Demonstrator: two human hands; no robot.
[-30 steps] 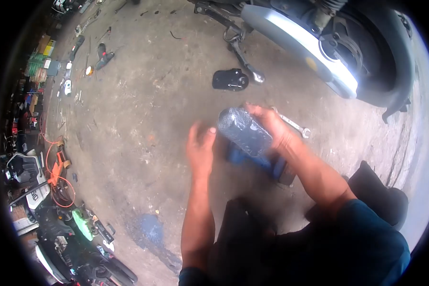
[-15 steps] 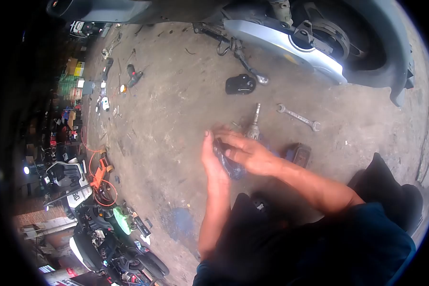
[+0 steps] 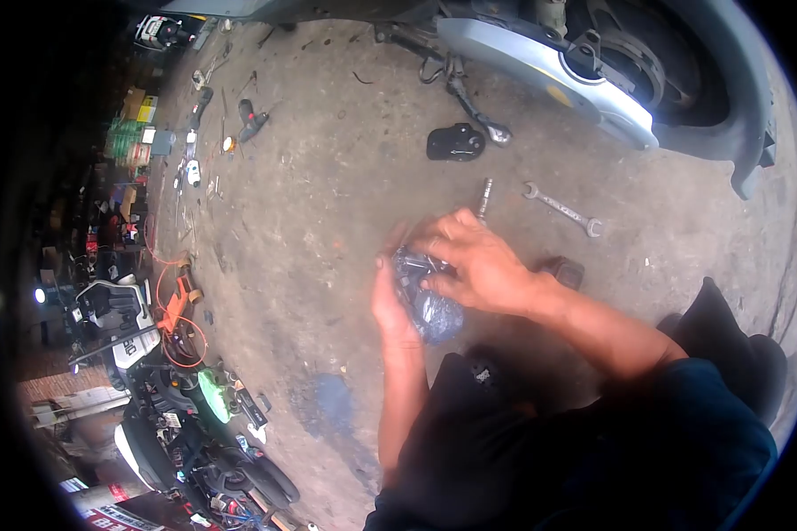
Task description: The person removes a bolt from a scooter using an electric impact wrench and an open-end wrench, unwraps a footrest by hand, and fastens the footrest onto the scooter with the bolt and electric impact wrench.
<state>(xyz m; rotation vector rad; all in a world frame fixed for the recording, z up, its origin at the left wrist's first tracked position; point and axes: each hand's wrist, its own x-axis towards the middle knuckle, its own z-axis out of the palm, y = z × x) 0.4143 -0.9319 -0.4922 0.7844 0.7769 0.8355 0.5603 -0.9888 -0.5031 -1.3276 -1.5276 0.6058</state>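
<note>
My left hand (image 3: 390, 296) cups a clear plastic bag (image 3: 436, 317) from the left, with its fingers bent round the side. Small dark and shiny metal pieces, too unclear to name, show in the bag's mouth. Over that mouth is my right hand (image 3: 487, 270), its fingers curled and its thumb against the bag. What its fingertips grip, if anything, is hidden. A metal rod-like shaft (image 3: 486, 196) sticks out beyond my right hand. To the right of it lies an open-ended wrench (image 3: 562, 211) on the floor.
A scooter's silver swingarm cover (image 3: 549, 75) and wheel stand at the top right. A flat black part (image 3: 454, 142) lies beside the kickstand (image 3: 478, 106). Farther left are a power drill (image 3: 252, 119), an orange tool (image 3: 180, 296) with a hose, and a parked motorcycle (image 3: 177, 425).
My right hand has lifted slightly and curled its fingers over the bag. The bag now shows more, its mouth opened towards me. The view has shifted a little.
</note>
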